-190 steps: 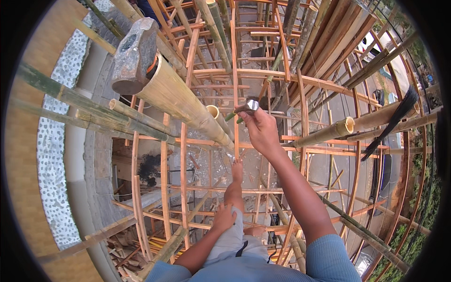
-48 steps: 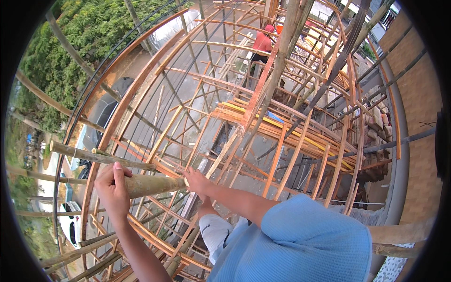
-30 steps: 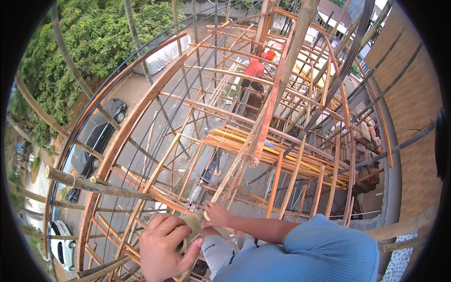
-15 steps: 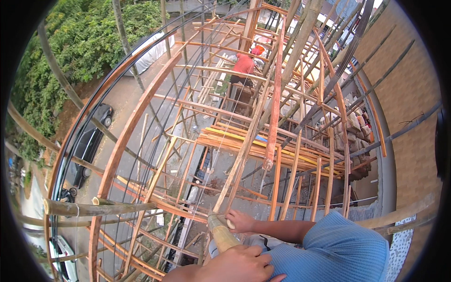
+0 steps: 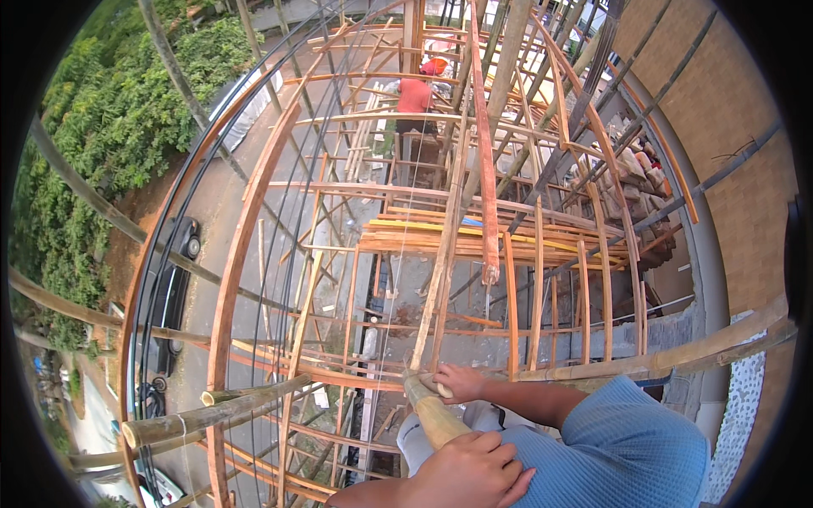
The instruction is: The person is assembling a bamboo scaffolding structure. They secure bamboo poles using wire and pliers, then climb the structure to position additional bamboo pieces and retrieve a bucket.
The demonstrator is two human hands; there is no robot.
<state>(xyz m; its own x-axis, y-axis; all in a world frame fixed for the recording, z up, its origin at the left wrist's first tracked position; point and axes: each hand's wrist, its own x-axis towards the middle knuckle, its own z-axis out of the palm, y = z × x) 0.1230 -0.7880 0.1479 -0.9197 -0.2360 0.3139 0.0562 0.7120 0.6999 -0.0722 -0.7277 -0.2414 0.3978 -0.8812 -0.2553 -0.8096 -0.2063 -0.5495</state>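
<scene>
A thick bamboo pole point(image 5: 436, 419) slants up from under my left hand point(image 5: 474, 472), whose curled fingers close over its near part. My right hand point(image 5: 460, 383) lies beside the pole's far end. It is closed round a short pale handle point(image 5: 442, 390), of which only a rounded end shows; what the handle belongs to is hidden. Just beyond the pole's tip, a long wooden beam point(image 5: 436, 292) runs away from me. A thin pale string point(image 5: 398, 288) runs lengthwise to the left of that beam.
Wooden framing surrounds me, with stacked planks point(image 5: 500, 239) ahead. Cut bamboo poles point(image 5: 203, 422) jut out at left, near black cables point(image 5: 157, 279). Far below, a person in a red shirt point(image 5: 414, 97) stands among the timber. A black car point(image 5: 174, 296) is parked on the road; a tan wall point(image 5: 754, 195) rises at right.
My view has swung, so the hands and pole sit a little farther right in the picture. Both hands keep their grips. The person below has shifted slightly in posture.
</scene>
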